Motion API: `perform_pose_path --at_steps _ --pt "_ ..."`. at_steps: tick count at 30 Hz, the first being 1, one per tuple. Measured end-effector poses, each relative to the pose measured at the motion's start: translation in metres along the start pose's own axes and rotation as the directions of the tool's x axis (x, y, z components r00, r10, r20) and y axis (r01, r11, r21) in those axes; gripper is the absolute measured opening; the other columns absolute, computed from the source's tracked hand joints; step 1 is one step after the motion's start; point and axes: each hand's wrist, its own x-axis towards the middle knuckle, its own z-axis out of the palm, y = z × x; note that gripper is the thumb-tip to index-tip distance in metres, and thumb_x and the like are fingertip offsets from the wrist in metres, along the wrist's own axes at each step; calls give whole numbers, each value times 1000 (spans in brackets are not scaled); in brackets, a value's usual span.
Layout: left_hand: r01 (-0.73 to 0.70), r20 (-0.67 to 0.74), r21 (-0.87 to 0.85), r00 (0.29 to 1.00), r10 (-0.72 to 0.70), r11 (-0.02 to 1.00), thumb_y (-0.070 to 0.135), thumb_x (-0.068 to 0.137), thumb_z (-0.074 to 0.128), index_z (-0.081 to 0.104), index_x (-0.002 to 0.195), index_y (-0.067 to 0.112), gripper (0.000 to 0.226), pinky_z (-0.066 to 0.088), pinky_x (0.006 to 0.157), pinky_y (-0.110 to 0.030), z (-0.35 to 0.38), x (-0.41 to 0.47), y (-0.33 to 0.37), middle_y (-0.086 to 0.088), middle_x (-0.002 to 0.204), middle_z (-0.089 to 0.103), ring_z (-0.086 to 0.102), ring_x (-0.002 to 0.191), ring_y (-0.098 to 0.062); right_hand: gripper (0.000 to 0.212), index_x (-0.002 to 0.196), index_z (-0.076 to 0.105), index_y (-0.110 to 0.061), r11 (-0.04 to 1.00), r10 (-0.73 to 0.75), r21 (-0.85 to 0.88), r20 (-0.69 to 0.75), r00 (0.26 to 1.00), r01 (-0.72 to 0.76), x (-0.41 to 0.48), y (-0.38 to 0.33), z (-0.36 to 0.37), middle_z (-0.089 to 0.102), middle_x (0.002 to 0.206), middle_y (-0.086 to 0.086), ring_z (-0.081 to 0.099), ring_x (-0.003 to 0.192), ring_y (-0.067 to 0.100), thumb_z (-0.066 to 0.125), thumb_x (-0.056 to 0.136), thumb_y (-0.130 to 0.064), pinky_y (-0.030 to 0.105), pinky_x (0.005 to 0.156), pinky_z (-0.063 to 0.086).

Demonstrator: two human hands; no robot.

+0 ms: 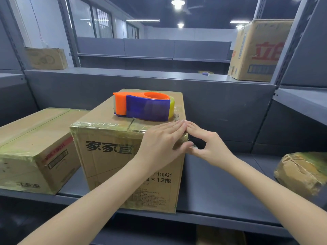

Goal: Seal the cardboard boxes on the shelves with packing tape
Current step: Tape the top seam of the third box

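Observation:
A cardboard box (109, 156) with black printed characters stands in the middle of the grey shelf (217, 191). Clear tape runs along its top front edge. An orange and purple tape dispenser (143, 106) lies on the box's top. My left hand (162, 140) lies flat over the box's near right top corner, fingers straight, pressing the tape down. My right hand (207, 144) meets it from the right, fingertips on the same corner and thumb under the edge.
A taped box (31, 147) sits to the left, touching the shelf front. A crumpled taped parcel (304, 170) lies at the right. On the upper shelf stand a large box (256, 50) at right and a small box (46, 58) at left.

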Motion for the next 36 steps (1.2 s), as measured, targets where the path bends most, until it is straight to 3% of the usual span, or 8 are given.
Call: perform_pose_path --at_steps 6,16,20,23,28,31,34,36 --pt "-103 24 12 994 102 995 16 85 59 65 114 0 34 49 90 -35 0 -2 -10 -14 116 64 63 107 -24 69 129 36 -44 1000 -3 -11 -6 1000 3 0 2 2 37 138 -27 27 137 -2 75 76 -24 28 99 39" --pt "-50 18 -56 999 51 997 17 89 53 65 116 5 32 49 94 -33 -2 -2 -7 -9 118 64 60 111 -19 67 131 38 -38 999 -34 -43 -25 999 33 -2 -5 0 38 136 -28 29 135 -4 75 77 -23 30 94 44" --pt "-76 39 -32 996 77 997 25 90 53 65 116 4 35 50 91 -33 -4 -4 -8 -10 118 64 61 110 -21 68 131 36 -36 998 -45 -50 -23 999 44 -3 -7 1 36 135 -28 30 134 -4 75 77 -21 12 97 38" --pt "-73 47 -25 996 74 997 16 85 61 66 113 0 33 55 85 -39 -2 -2 -8 -13 115 65 63 106 -26 69 132 37 -27 998 -44 -53 -35 998 42 -2 -9 2 37 135 -21 29 131 -9 75 76 -14 4 102 28" --pt "-34 188 -117 981 55 993 22 97 46 48 135 10 40 42 102 -31 -10 2 -16 -3 139 48 47 128 -17 66 137 44 -12 993 -5 -121 -3 1000 5 -3 -17 0 38 141 -10 41 130 5 74 78 -10 0 91 34" --pt "-15 229 -133 972 45 991 27 97 45 47 136 19 41 44 96 -29 -20 1 -26 5 139 48 51 122 -14 60 134 48 -10 981 -46 -188 36 998 52 -1 -26 -5 41 137 -10 36 134 7 73 79 -10 8 104 30" --pt "36 175 -150 985 -10 988 25 95 49 62 122 20 31 50 88 -31 -38 -6 -44 5 124 62 59 111 -13 48 131 53 -12 973 -30 -226 42 999 39 3 -37 -9 46 135 -11 34 136 7 67 85 -14 23 112 27" --pt "73 128 -148 990 -54 986 24 94 51 70 107 16 25 53 81 -32 -49 -15 -65 3 107 71 65 98 -14 44 129 55 -13 956 -50 -289 -11 999 44 6 -48 -3 51 134 -8 35 135 8 64 87 -16 22 111 26"
